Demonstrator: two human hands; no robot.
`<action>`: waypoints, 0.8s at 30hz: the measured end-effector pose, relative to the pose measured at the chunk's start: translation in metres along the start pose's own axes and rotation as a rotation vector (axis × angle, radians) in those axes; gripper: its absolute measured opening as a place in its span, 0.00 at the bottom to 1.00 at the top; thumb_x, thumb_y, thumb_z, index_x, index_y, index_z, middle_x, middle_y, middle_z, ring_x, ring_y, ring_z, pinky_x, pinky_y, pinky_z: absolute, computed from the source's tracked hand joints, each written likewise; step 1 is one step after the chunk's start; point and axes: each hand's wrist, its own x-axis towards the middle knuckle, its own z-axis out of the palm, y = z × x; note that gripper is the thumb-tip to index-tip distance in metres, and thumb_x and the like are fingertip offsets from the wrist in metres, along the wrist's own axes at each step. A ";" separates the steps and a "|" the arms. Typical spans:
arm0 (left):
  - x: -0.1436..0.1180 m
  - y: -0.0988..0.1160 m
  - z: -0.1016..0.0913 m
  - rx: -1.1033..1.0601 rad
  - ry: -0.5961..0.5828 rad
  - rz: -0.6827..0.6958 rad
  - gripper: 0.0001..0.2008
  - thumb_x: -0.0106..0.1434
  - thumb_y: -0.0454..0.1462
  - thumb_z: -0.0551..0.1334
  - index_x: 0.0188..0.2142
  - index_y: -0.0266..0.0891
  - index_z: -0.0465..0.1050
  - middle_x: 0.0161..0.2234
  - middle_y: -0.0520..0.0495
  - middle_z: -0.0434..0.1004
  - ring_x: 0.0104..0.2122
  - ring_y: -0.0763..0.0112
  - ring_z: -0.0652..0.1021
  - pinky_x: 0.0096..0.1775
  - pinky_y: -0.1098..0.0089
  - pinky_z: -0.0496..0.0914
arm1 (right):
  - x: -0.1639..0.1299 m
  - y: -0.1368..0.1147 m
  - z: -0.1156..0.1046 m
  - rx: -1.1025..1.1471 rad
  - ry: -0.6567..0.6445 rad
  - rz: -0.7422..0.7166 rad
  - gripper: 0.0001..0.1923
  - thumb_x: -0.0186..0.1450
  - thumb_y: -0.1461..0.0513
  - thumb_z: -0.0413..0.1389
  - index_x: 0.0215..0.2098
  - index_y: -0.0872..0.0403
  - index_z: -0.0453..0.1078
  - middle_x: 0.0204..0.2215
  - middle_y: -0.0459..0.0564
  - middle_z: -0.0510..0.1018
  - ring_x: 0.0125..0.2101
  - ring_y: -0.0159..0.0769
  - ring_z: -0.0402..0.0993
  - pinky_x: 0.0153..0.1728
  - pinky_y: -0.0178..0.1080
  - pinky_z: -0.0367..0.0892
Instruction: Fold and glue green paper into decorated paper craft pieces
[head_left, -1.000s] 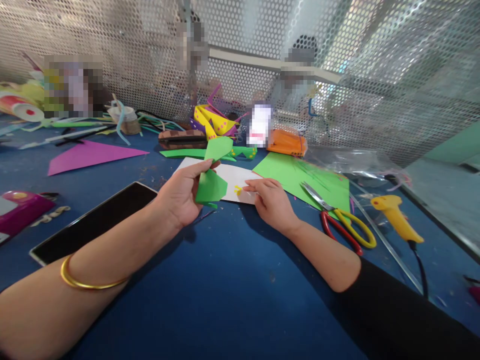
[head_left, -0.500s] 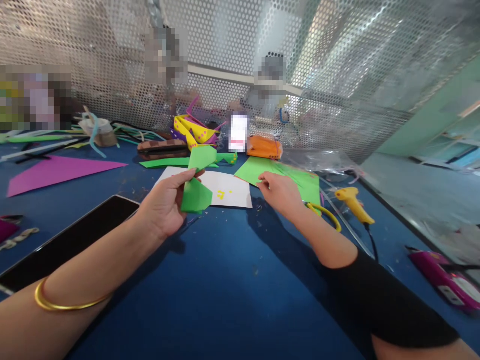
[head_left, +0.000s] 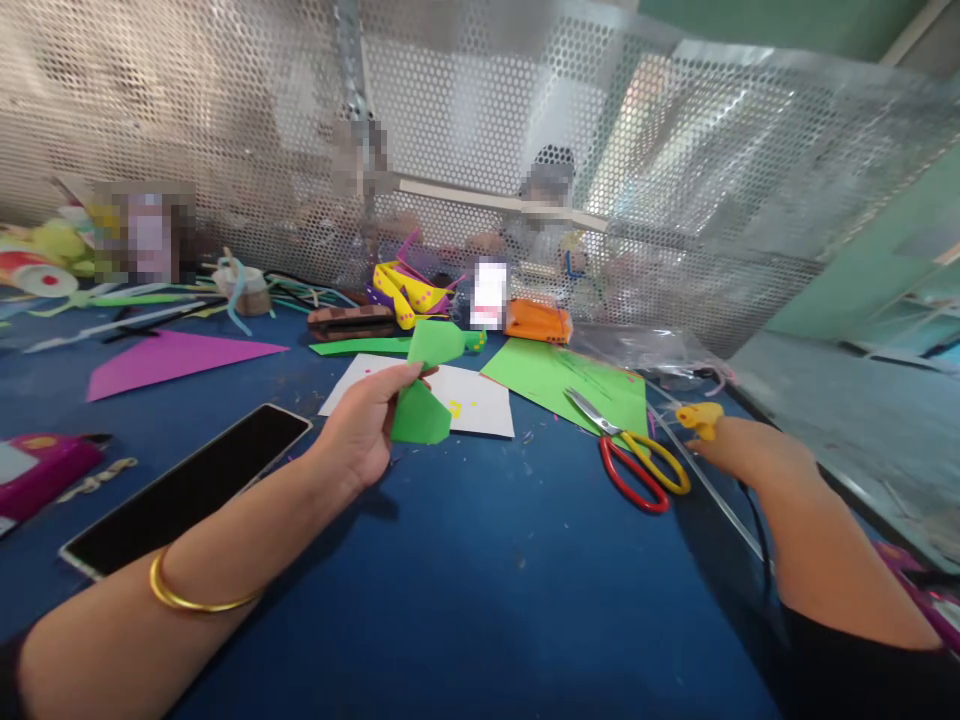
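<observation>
The folded green paper piece [head_left: 421, 400] sits pinched in my left hand [head_left: 365, 430], thumb and fingers closed on its left edge, held up just above the blue surface [head_left: 480, 590] and in front of the white sheet [head_left: 480, 405] lying flat there, which carries a few small yellow specks. My left wrist wears a gold bangle [head_left: 196, 597]. My right hand [head_left: 739, 452] is far out to the right, on the yellow glue gun [head_left: 699, 417]; its grip looks closed around the gun's handle, though the fingers are mostly hidden behind the hand, so I cannot tell how firmly. Between my two hands lie the scissors [head_left: 634, 458] with one red and one yellow loop, blades resting on a flat green paper sheet [head_left: 555, 378]. Left of my left forearm a dark-screened phone [head_left: 187, 487] lies face up, and further left a magenta paper triangle [head_left: 169, 357]. Behind the white sheet are an orange pouch [head_left: 537, 321] and a heap of yellow and purple paper pieces [head_left: 409, 290], near the perforated metal screen [head_left: 480, 150].
</observation>
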 end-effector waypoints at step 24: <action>0.000 -0.013 -0.006 0.144 -0.079 0.032 0.05 0.52 0.34 0.72 0.29 0.34 0.81 0.26 0.43 0.80 0.19 0.72 0.76 0.19 0.75 0.72 | -0.025 -0.039 -0.020 0.188 -0.016 -0.068 0.17 0.65 0.62 0.51 0.46 0.62 0.74 0.37 0.70 0.79 0.41 0.56 0.78 0.38 0.48 0.66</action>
